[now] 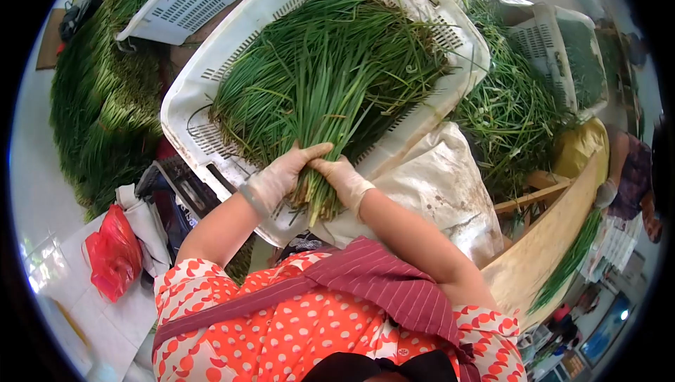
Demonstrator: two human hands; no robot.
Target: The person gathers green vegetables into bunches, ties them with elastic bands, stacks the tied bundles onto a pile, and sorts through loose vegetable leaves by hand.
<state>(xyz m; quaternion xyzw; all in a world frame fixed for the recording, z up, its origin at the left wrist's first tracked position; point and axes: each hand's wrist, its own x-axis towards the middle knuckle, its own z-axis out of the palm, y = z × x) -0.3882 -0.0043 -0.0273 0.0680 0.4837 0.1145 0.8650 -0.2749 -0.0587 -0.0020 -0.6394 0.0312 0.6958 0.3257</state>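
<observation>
Bunch of green stalks (330, 111) is over the near end of the big white basket (184, 111), cut ends twd the wearer, leaves fanning away onto the leaf pile (281, 52) inside; L hand (280, 177) curled round the bunch just above the cut ends, fingers closed on it; R hand (342, 179) likewise closed on it from the other side, the two hands touching; both in thin pale gloves, wrinkled at the wrist.

Room & edges: basket rim runs wide round the pile, corners rounded; bare plastic shows along the L wall & at the near L corner, so some space that side; far R corner also has a bare patch; R side tighter, w/ a stained cloth (429, 171) bunched up near the rim & R forearm; wooden board (541, 234) slants off beyond the cloth; another person (628, 175) is by its far edge, well apart from the hands.

Materials: basket is hard plastic, slotted, grubby at the rim; stalks long, thin, smooth, paler at the cut ends; pile leaves tangled, some brownish bits; cloth soft, creased, brown-spotted; board flat, pale; red bag (114, 252) on the L is thin crinkly plastic; more greens in a dense heap (105, 115), far L, & a loose heap (503, 111), R of basket.
</observation>
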